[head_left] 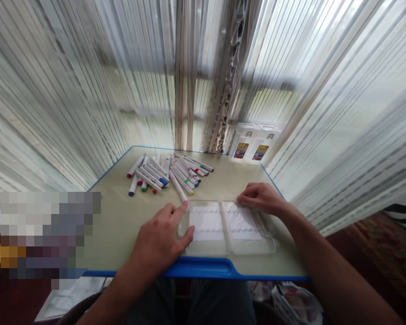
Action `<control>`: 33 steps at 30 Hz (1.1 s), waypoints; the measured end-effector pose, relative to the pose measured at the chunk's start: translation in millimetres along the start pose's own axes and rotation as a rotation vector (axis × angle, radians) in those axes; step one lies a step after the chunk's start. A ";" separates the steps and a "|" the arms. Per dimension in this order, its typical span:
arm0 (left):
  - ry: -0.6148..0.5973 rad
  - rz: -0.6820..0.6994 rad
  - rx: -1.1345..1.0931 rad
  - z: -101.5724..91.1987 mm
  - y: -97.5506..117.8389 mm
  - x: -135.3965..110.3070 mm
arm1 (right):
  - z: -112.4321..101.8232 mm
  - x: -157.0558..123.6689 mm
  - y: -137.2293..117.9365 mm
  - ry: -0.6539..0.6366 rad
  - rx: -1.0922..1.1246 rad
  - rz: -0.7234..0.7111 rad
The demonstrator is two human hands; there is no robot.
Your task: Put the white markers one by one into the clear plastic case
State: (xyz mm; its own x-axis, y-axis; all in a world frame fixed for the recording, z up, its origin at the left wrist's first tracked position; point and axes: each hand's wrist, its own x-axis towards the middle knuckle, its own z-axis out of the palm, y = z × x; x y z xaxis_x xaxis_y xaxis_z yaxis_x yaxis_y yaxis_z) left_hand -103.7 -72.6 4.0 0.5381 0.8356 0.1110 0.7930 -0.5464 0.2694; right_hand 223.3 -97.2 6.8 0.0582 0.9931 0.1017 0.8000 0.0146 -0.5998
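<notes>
A clear plastic marker case (228,228) lies open flat on the small table, both halves empty. My left hand (162,239) rests on the table at the case's left edge, fingers spread, thumb touching the case. My right hand (262,198) rests on the far right corner of the case, fingers curled down onto it. A pile of several white markers (169,174) with coloured caps lies on the table beyond my left hand. One marker reaches to just by my left fingertips.
The table (122,216) is pale green with a blue rim (203,268). Two clear plastic boxes (252,144) with labels stand at the far right corner. String curtains (203,76) hang close behind. A blurred patch covers the left side.
</notes>
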 end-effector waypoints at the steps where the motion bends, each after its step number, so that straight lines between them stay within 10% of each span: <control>1: -0.002 0.002 -0.002 0.4 -0.4 0.3 | 1.3 0.3 -0.5 0.018 -0.020 0.001; 33: 0.235 0.182 -0.311 12.3 6.8 3.6 | -5.5 -3.2 -11.1 0.388 -0.128 -0.099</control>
State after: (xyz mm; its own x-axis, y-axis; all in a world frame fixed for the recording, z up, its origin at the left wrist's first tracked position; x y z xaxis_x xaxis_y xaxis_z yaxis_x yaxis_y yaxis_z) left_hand -92.8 -74.0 -5.5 0.5531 0.7371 0.3883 0.5481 -0.6729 0.4967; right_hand 217.6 -101.2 17.5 0.1786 0.8697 0.4601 0.8792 0.0690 -0.4715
